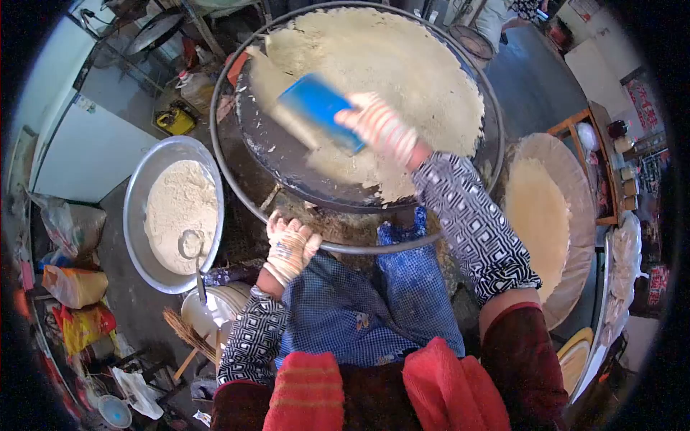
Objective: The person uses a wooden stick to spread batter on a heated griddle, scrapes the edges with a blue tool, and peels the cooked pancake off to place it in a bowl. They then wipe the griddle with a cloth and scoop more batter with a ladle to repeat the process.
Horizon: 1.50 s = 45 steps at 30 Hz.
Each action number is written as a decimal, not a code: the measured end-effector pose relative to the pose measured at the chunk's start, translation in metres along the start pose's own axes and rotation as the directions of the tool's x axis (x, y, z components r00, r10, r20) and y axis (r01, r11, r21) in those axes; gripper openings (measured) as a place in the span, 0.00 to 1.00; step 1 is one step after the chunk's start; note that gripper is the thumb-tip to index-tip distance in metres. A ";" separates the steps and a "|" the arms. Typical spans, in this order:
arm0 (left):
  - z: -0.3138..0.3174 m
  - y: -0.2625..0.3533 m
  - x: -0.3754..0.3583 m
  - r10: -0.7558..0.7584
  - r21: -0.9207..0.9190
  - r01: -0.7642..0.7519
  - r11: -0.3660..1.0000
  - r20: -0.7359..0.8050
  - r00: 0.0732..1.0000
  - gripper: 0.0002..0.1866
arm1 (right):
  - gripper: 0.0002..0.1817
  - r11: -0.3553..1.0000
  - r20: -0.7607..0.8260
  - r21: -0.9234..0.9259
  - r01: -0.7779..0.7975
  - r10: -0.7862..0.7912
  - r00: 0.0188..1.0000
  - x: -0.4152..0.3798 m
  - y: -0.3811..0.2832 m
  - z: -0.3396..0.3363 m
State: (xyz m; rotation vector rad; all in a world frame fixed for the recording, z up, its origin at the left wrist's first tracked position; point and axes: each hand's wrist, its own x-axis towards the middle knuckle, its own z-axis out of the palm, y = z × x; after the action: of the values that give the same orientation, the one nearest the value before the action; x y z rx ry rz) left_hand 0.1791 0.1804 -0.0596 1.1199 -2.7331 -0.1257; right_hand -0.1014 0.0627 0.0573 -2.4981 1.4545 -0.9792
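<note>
My right hand (pixel 377 128), in a pale striped glove, grips a blue flat scraper (pixel 320 108), blurred by motion, over the left part of a large round dark griddle (pixel 287 161). Pale batter (pixel 402 65) coats much of the griddle, with bare dark surface at its left and lower edge. A metal ring (pixel 231 188) runs around the griddle. My left hand (pixel 290 248), also gloved, is beside the ring's lower left, its fingers bent and close together; what they hold, if anything, is hidden.
A metal basin (pixel 136 244) of pale batter with a ladle (pixel 192 246) stands at the left. Right of the griddle lies a large round pale sheet (pixel 535 215). A brush (pixel 188 332) is at lower left. Another person's legs (pixel 494 21) show at the top right.
</note>
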 end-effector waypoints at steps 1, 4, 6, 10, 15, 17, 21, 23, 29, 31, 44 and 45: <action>0.010 0.011 -0.002 -0.024 -0.068 0.016 0.998 -0.120 0.992 0.16 | 0.15 0.919 0.224 0.280 -0.277 0.218 0.950 0.001 -0.037 -0.009; 0.008 0.042 0.000 -0.092 -0.097 0.083 0.992 -0.099 0.991 0.14 | 0.12 0.824 0.343 0.436 -0.362 0.220 0.913 -0.036 -0.097 -0.010; 0.013 0.053 0.004 -0.089 -0.119 0.071 0.990 -0.156 0.984 0.17 | 0.17 0.993 0.151 0.089 -0.078 0.064 0.986 -0.067 -0.121 -0.032; 0.022 0.068 0.004 -0.055 -0.059 0.042 0.997 -0.237 0.970 0.21 | 0.17 0.995 -0.064 0.093 -0.045 0.051 0.997 -0.152 -0.114 -0.060; 0.005 0.075 0.006 -0.112 -0.260 0.066 0.963 -0.164 0.980 0.21 | 0.19 0.952 0.022 -0.281 -0.124 0.135 0.991 -0.236 -0.074 -0.111; -0.012 0.081 0.015 -0.093 -0.198 0.035 0.980 -0.288 0.953 0.31 | 0.20 0.931 -0.012 -0.339 -0.136 0.140 0.990 -0.250 -0.055 -0.119; -0.065 0.098 0.066 -0.004 -0.063 -0.022 0.998 -0.390 0.921 0.40 | 0.16 0.900 -0.025 -0.425 -0.095 0.093 0.995 -0.251 -0.020 -0.115; -0.076 0.097 0.095 0.050 0.017 -0.047 0.999 -0.346 0.937 0.46 | 0.15 0.886 -0.006 -0.453 -0.099 0.108 0.994 -0.246 -0.005 -0.109; -0.089 0.099 0.157 0.019 0.055 -0.023 0.998 0.063 0.998 0.55 | 0.16 0.894 -0.031 -0.439 -0.092 0.087 0.996 -0.232 0.012 -0.109; -0.090 0.095 0.171 -0.003 0.105 -0.018 0.994 0.189 0.982 0.57 | 0.19 0.948 -0.103 -0.300 -0.104 0.077 0.992 -0.236 0.013 -0.119; -0.092 0.054 0.175 0.017 0.145 -0.053 0.988 0.241 0.970 0.57 | 0.14 0.884 0.038 -0.463 -0.069 0.098 0.995 -0.246 0.041 -0.147; -0.095 0.052 0.177 0.015 0.118 -0.049 0.992 0.271 0.962 0.58 | 0.14 0.884 0.040 -0.462 -0.071 0.101 0.994 -0.245 0.043 -0.147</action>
State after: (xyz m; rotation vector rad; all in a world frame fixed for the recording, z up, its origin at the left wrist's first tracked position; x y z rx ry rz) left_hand 0.0388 0.0924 0.0658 1.1668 -3.0367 -0.1127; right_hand -0.3006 0.2710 0.0390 -2.7024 1.9516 -0.5814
